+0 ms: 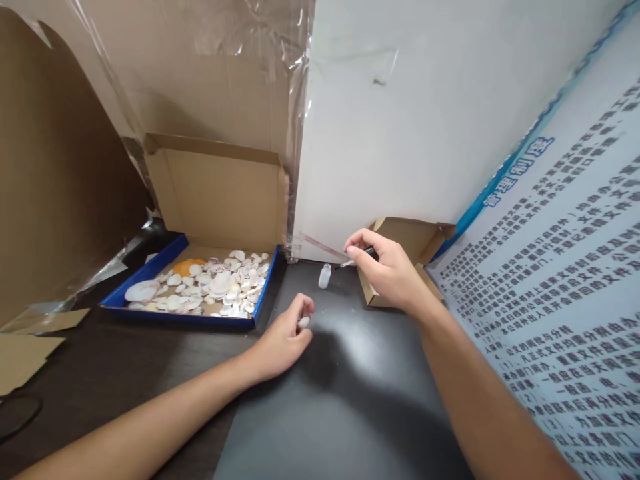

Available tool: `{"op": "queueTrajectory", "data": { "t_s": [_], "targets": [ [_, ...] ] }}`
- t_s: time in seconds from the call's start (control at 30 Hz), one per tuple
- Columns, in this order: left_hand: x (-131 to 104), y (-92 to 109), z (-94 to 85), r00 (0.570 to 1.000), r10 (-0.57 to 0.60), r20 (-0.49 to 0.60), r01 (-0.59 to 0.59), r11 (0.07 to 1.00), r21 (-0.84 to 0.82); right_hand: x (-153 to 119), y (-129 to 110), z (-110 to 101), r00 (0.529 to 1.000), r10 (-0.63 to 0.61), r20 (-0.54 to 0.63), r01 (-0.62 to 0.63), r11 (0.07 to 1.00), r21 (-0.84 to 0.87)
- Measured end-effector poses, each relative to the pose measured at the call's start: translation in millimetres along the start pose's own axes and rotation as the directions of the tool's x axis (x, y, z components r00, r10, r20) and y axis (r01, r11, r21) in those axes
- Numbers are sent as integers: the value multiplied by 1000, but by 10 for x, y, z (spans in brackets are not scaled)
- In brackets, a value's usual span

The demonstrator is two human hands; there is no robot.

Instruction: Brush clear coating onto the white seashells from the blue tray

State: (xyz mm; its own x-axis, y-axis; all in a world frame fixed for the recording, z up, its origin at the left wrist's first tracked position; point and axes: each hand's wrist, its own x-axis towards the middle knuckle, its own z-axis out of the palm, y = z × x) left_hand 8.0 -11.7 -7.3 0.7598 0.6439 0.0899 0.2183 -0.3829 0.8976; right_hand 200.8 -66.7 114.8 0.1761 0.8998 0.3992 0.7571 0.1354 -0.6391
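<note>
My left hand (285,339) is closed round a small white shell (303,323), low over the dark mat. Higher up and to the right, my right hand (383,267) pinches a thin brush (347,264) with a dark tip, which points left toward a small bottle. That bottle (325,276), clear with whitish contents, stands uncapped on the mat between the hands; the brush tip is just right of it. Many white shells (220,285) lie in the blue-edged cardboard box (255,313) at the left, with something orange (188,267) among them.
Behind my right hand is a small open cardboard box (407,237). The shell box has a raised lid (220,193). A plastic-covered cardboard sheet and a white panel (400,133) rise behind; a printed poster (560,267) stands at the right. Cardboard pieces (25,360) lie far left.
</note>
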Motion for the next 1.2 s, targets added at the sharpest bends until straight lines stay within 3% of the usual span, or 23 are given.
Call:
{"op": "queueTrajectory", "data": {
  "t_s": [0.13, 0.3, 0.43, 0.67, 0.87, 1.03, 1.2],
  "targets": [
    [15, -99, -65, 988, -115, 108, 149, 902, -405, -185, -86, 220, 998, 63, 3, -63, 988, 144],
    [62, -150, -141, 963, -103, 248, 219, 836, -503, -583, 141, 694, 963, 270, -4, -244, 879, 410],
    [79, -156, -160, 957, -75, 280, 222, 809, -544, -838, 291, 920, 935, 353, -37, -291, 822, 490],
    [82, -206, -174, 955, -44, 294, 215, 785, -581, -951, 348, 978, 976, 180, -119, -135, 938, 318],
    [94, -210, -187, 957, -92, 276, 254, 728, -637, -961, 389, 1041, 988, 53, -145, -7, 954, 299],
    [122, -232, -200, 956, -139, 259, 285, 659, -696, -853, 433, 1087, 994, 66, -91, -32, 941, 336],
    [117, -230, -214, 952, -149, 266, 290, 709, -643, -818, 448, 1068, 993, 98, -65, -69, 935, 347]
  ]
}}
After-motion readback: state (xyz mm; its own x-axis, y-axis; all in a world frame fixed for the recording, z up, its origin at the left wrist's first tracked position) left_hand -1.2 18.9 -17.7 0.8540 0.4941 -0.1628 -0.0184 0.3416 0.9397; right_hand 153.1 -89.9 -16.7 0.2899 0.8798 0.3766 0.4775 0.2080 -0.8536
